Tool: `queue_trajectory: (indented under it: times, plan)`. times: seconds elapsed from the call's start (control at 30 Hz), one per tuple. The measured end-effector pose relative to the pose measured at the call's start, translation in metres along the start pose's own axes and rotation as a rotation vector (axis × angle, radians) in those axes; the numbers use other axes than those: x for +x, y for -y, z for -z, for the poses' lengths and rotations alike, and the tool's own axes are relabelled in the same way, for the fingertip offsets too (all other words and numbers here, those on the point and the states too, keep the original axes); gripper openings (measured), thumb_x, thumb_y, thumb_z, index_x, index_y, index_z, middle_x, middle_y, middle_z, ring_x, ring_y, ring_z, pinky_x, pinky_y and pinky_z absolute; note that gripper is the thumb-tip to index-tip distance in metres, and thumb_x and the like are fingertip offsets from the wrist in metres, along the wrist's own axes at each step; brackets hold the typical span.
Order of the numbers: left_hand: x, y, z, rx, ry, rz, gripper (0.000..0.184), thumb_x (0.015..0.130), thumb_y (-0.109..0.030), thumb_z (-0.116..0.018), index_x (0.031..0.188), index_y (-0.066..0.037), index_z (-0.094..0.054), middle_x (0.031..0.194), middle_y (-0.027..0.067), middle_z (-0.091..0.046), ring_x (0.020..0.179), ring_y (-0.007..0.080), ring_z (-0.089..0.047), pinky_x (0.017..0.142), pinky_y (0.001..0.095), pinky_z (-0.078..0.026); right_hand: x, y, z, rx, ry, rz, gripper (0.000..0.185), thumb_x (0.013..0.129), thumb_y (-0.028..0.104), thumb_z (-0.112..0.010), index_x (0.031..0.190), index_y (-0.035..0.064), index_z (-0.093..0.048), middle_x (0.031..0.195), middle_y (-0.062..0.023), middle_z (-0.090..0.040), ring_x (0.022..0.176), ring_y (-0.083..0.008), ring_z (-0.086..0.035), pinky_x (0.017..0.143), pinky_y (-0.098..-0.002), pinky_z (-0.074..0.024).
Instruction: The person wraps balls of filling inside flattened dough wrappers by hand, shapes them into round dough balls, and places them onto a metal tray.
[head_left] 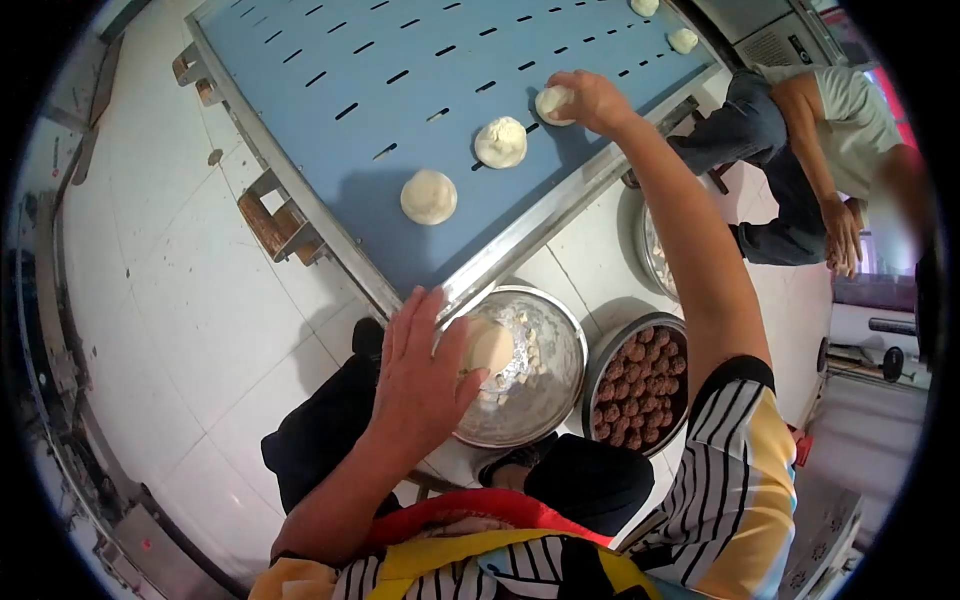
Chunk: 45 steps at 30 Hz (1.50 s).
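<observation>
My right hand (pixel 597 103) reaches over the blue slotted tray (pixel 300 130), its fingers curled around a pale dough ball (pixel 553 103). Beside it on the tray sit another dough ball (pixel 500 143) with a gathered top and a smoother dough ball (pixel 428 197). My left hand (pixel 420 375) is near the tray's corner with fingers stretched and thumb apart. Just past its thumb, in a floury metal bowl (pixel 560 400), is a round piece of dough (pixel 488 346). Small dough scraps (pixel 530 350) lie in that bowl. Whether the left hand touches the tray edge, I cannot tell.
Right of the bowl stands a round pan (pixel 592 375) of brown filling balls (pixel 640 385). Another metal container (pixel 652 245) is partly hidden behind my right arm. A seated person (pixel 800 150) is at the right. More dough lies at the tray's far edge. Metal brackets (pixel 280 220) project from its left side.
</observation>
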<state>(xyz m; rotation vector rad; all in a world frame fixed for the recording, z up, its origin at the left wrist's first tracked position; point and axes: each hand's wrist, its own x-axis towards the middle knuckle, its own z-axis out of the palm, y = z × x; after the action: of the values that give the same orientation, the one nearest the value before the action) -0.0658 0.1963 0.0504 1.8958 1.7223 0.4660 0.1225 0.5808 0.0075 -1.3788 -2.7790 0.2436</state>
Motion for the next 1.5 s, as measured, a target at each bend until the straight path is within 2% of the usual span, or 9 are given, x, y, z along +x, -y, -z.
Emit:
queue_trajectory:
  times: [0.5, 0.7, 0.8, 0.9, 1.0, 1.2, 1.3, 1.4, 1.5]
  plan:
    - [0.015, 0.005, -0.019, 0.199, 0.225, 0.195, 0.078, 0.083, -0.029, -0.068, 0.143, -0.002, -0.027, 0.15, 0.0262, -0.012, 0.141, 0.038, -0.016, 0.113, 0.0537, -0.016, 0.008, -0.003, 0.002, -0.15, 0.127, 0.299, 0.048, 0.068, 0.018, -0.077, 0.113, 0.0142, -0.061, 0.107, -0.0114, -0.06, 0.098, -0.0317, -0.061, 0.084, -0.0409, -0.0492]
    - [0.016, 0.005, -0.014, 0.187, 0.23, 0.192, 0.078, 0.083, -0.028, -0.068, 0.144, -0.003, -0.026, 0.15, 0.0253, -0.012, 0.141, 0.0373, -0.016, 0.113, 0.0534, -0.015, 0.007, 0.006, -0.003, -0.268, 0.151, 0.263, 0.059, 0.067, 0.023, -0.078, 0.122, 0.0181, -0.058, 0.112, -0.0097, -0.059, 0.1, -0.0305, -0.061, 0.085, -0.0406, -0.05]
    - [0.014, 0.005, -0.016, 0.189, 0.223, 0.197, 0.078, 0.083, -0.027, -0.068, 0.143, -0.003, -0.026, 0.15, 0.025, -0.012, 0.141, 0.0371, -0.016, 0.113, 0.0534, -0.015, -0.001, 0.018, 0.01, -0.332, 0.204, 0.16, 0.063, 0.067, 0.033, -0.079, 0.125, 0.0198, -0.056, 0.12, -0.0112, -0.057, 0.103, -0.0301, -0.061, 0.085, -0.0395, -0.0502]
    - [0.012, 0.007, -0.015, 0.183, 0.221, 0.185, 0.078, 0.082, -0.028, -0.069, 0.143, -0.003, -0.027, 0.15, 0.0249, -0.012, 0.141, 0.0369, -0.016, 0.113, 0.0535, -0.015, -0.004, 0.024, 0.011, -0.109, -0.029, -0.121, 0.069, 0.067, 0.043, -0.078, 0.127, 0.0185, -0.054, 0.118, -0.0141, -0.059, 0.103, -0.0293, -0.061, 0.085, -0.0389, -0.0504]
    - [0.011, 0.008, -0.014, 0.185, 0.242, 0.177, 0.078, 0.082, -0.028, -0.068, 0.143, -0.002, -0.027, 0.15, 0.025, -0.014, 0.141, 0.0367, -0.017, 0.113, 0.0537, -0.015, 0.005, 0.032, 0.014, 0.03, 0.143, -0.261, 0.068, 0.067, 0.048, -0.077, 0.123, 0.0146, -0.057, 0.11, -0.016, -0.064, 0.101, -0.0299, -0.062, 0.084, -0.0389, -0.0506]
    - [0.011, 0.011, -0.013, 0.183, 0.215, 0.144, 0.077, 0.082, -0.028, -0.069, 0.142, -0.002, -0.028, 0.148, 0.0257, -0.018, 0.139, 0.037, -0.02, 0.112, 0.0548, -0.017, 0.009, 0.025, -0.009, -0.115, 0.035, -0.131, 0.054, 0.066, 0.037, -0.077, 0.11, 0.0079, -0.065, 0.1, -0.0176, -0.066, 0.093, -0.034, -0.063, 0.081, -0.0414, -0.0501]
    - [0.01, 0.01, -0.013, 0.19, 0.203, 0.122, 0.077, 0.082, -0.028, -0.069, 0.141, -0.001, -0.029, 0.147, 0.0258, -0.02, 0.138, 0.0374, -0.023, 0.111, 0.0555, -0.019, 0.012, 0.02, -0.016, -0.125, 0.029, -0.113, 0.057, 0.067, 0.038, -0.076, 0.114, 0.0091, -0.063, 0.1, -0.0162, -0.067, 0.094, -0.0341, -0.063, 0.082, -0.0415, -0.05]
    - [0.013, 0.01, -0.012, 0.207, 0.184, 0.115, 0.076, 0.082, -0.028, -0.069, 0.141, -0.001, -0.03, 0.147, 0.026, -0.021, 0.137, 0.0383, -0.025, 0.11, 0.0563, -0.021, 0.017, 0.017, -0.022, -0.267, 0.024, -0.114, 0.062, 0.068, 0.048, -0.076, 0.114, 0.0104, -0.062, 0.11, -0.0128, -0.065, 0.103, -0.0266, -0.063, 0.083, -0.0401, -0.0505]
    - [0.009, 0.014, -0.018, 0.197, 0.122, 0.077, 0.07, 0.082, -0.026, -0.069, 0.139, -0.003, -0.035, 0.146, 0.0256, -0.023, 0.135, 0.04, -0.028, 0.109, 0.0548, -0.024, -0.008, 0.03, -0.013, -0.11, -0.094, -0.101, 0.048, 0.074, 0.043, -0.071, 0.106, 0.0083, -0.064, 0.097, -0.0119, -0.065, 0.089, -0.0241, -0.062, 0.075, -0.0369, -0.0506]
